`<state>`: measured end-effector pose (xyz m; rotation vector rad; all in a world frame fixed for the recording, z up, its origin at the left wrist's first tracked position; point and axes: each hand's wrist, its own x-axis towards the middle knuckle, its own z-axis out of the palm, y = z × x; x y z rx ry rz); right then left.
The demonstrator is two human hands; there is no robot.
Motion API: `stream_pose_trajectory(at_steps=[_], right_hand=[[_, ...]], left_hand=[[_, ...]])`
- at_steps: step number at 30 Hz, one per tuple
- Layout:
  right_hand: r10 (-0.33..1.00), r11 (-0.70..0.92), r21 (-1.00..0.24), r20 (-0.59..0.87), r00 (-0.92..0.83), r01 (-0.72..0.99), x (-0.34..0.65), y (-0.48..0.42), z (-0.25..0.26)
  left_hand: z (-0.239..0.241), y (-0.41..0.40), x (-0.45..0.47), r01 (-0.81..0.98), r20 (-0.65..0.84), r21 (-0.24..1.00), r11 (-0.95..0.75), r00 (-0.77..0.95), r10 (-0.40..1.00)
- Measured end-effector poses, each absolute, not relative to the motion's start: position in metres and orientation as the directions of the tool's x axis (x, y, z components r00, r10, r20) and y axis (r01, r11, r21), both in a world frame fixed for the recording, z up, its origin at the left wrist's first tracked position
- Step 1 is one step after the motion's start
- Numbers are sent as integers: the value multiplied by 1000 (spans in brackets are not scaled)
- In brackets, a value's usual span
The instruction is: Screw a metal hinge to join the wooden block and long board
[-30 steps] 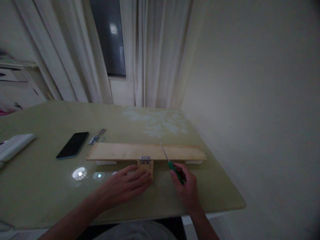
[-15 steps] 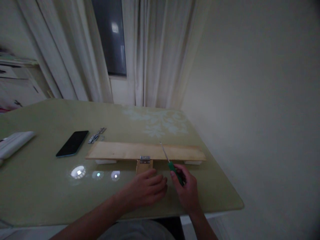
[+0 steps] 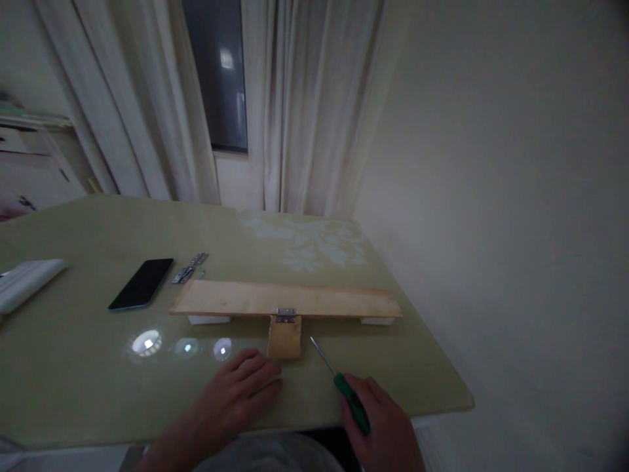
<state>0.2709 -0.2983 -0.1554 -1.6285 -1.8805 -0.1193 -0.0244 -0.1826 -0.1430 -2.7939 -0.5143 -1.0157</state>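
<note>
My right hand is closed around the green handle of a screwdriver, its thin shaft pointing up and left over the table. My left hand lies with fingers stretched out, close to the lower left corner of a small wooden block; whether it touches the block I cannot tell. A metal hinge joins that block to the front edge of a long wooden board. Beneath the board's ends sit white supports, one at each side.
Several loose metal hinges lie behind the board's left end. A dark phone rests left of them, and a white object lies at the far left. The glossy green table reaches the curtains; a wall stands on the right.
My left hand has moved left and off the small block, uncovering it. My right hand has come down toward me, bringing the screwdriver's tip from above the board to the block's right.
</note>
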Motion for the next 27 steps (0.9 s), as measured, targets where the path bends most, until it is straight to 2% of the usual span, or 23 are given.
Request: stream_pose_trajectory(at_steps=[4, 13, 17, 24, 27], right_hand=[[895, 263, -309, 433, -111, 914, 251, -302, -173], [908, 351, -322, 345, -237, 879, 214, -295, -183], [928, 298, -346, 324, -186, 890, 218, -292, -177], [922, 95, -337, 384, 45, 937, 264, -290, -164], [928, 90, -344, 371, 47, 935, 266, -290, -164]], left_hand=[[-144, -185, -28, 365, 651, 71, -928, 688, 321], [-150, -185, -24, 355, 658, 90, -931, 680, 323], [-150, -186, -24, 358, 649, 80, -930, 689, 321], [-148, -186, -23, 351, 657, 50, -935, 694, 295], [-148, -185, -24, 367, 658, 42, -929, 690, 302]])
